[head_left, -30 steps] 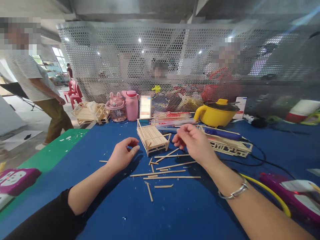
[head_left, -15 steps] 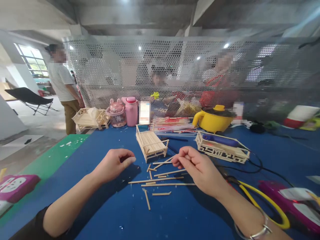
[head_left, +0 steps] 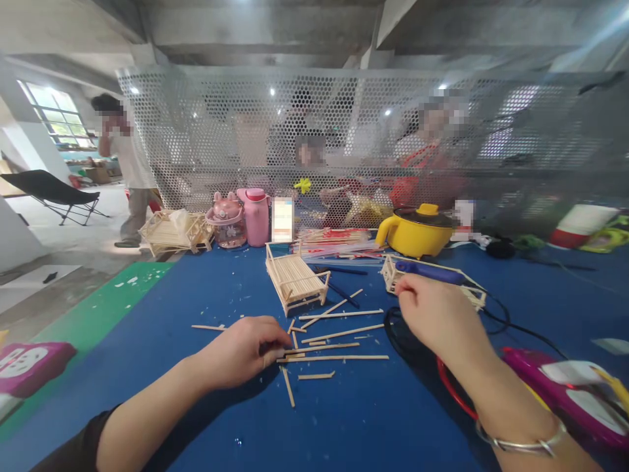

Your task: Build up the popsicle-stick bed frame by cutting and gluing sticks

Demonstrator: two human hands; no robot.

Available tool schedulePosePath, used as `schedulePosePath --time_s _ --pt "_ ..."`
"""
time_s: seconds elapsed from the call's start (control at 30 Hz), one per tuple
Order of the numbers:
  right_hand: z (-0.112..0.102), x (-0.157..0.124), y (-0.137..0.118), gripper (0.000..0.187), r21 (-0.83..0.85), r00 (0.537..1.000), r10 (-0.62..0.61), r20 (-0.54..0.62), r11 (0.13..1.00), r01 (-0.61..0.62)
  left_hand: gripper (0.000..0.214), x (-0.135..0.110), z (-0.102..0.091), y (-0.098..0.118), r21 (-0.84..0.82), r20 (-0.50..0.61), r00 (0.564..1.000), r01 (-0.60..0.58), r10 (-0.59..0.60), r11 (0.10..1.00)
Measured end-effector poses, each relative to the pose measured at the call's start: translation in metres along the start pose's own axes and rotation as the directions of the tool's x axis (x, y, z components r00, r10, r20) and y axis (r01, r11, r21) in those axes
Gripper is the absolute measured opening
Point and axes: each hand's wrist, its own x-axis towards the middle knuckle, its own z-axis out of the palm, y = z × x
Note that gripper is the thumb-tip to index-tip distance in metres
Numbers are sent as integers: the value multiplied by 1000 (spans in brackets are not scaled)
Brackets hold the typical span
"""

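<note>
My left hand point(head_left: 248, 351) is low over the blue table, thumb and fingers pinched at the left end of a thin wooden stick point(head_left: 329, 349). Several more sticks, such as a long stick point(head_left: 339, 358) and a short stick point(head_left: 316, 376), lie around it. My right hand point(head_left: 442, 321) hovers by the left end of a stick-built frame point(head_left: 391, 275), its fingers curled. Whatever they may hold is hidden behind the hand. A blue-handled tool point(head_left: 430, 271) with a black cord rests on that frame. Between my hands, farther back, stands a small stick-built bed point(head_left: 299, 275).
Another stick-built piece point(head_left: 171, 237) is at the back left, beside a pink jar point(head_left: 230, 226) and a pink bottle point(head_left: 256, 219). A yellow pot point(head_left: 417, 235) stands before a perforated metal screen point(head_left: 221, 131). Red and yellow tool handles point(head_left: 452, 387) lie under my right forearm.
My left hand has moved right and down onto a stick's end. My right hand has moved right and slightly up, away from the loose sticks toward the frame with the blue-handled tool.
</note>
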Motion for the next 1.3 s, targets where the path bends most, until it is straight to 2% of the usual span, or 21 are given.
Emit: schedulePosePath --time_s 0.07,0.1,0.17,0.27,0.3,0.4,0.47,0.53,0.63,0.67,0.73,0.83,0.9,0.93,1.0,1.03,1.07,1.13,1.2,1.3 --pt "1 3 7 19 64 999 21 -47 998 -18 20 -2 1 3 0 103 994 -35 35 999" --pt "4 4 7 19 95 999 12 -30 995 -9 19 -2 1 4 13 149 988 -53 50 999" --pt "10 1 1 18 161 996 -37 85 987 23 17 -3 3 6 55 204 977 -78 65 995" --pt "22 -10 -18 14 243 941 -149 303 967 75 16 -2 7 8 101 220 973 -91 67 991" --pt "26 -14 -26 19 267 923 -205 326 956 119 16 -1 8 9 104 222 973 -90 65 990" --pt "36 -26 -45 27 323 885 -372 282 905 277 16 -1 9 10 113 231 971 -86 58 990" --pt "42 -31 -53 24 408 849 -467 246 845 346 18 -1 9 11 106 213 976 -79 55 991" --pt "45 -35 -58 24 524 821 -531 210 770 364 19 -1 8 12 70 147 989 -40 30 997" --pt "42 -41 -66 27 692 818 -556 148 649 316 16 0 10 15 -132 -26 992 122 -126 984" --pt "40 -44 -69 29 744 819 -556 143 606 282 14 1 12 17 -256 -70 977 178 -202 950" --pt "34 -49 -76 27 841 812 -561 160 508 185 11 4 17 20 -532 -78 938 248 -339 809" --pt "28 -52 -83 28 906 788 -575 222 419 50 29 6 25 24 -801 37 920 260 -389 539" --pt "25 -48 -79 35 896 766 -581 274 443 16 47 6 30 26 -856 88 923 262 -374 446" --pt "24 -45 -74 35 873 764 -572 300 487 21 52 6 31 26 -866 100 923 264 -371 425" --pt "20 -35 -57 21 765 791 -502 349 640 69 53 5 33 26 -870 114 921 274 -373 409" --pt "18 -30 -46 13 652 818 -436 374 751 102 50 5 33 25 -870 114 921 274 -372 410" --pt "17 -26 -33 12 500 851 -350 391 857 122 47 5 33 24 -869 112 923 271 -369 414" --pt "14 -21 -6 14 134 896 -147 418 986 99 41 6 32 23 -869 98 925 258 -366 421" --pt "13 -21 19 9 -70 914 5 406 997 26 38 7 32 23 -868 76 921 249 -381 430" --pt "12 -34 48 13 -182 920 104 378 983 -36 37 7 32 22 -838 40 915 250 -401 486"
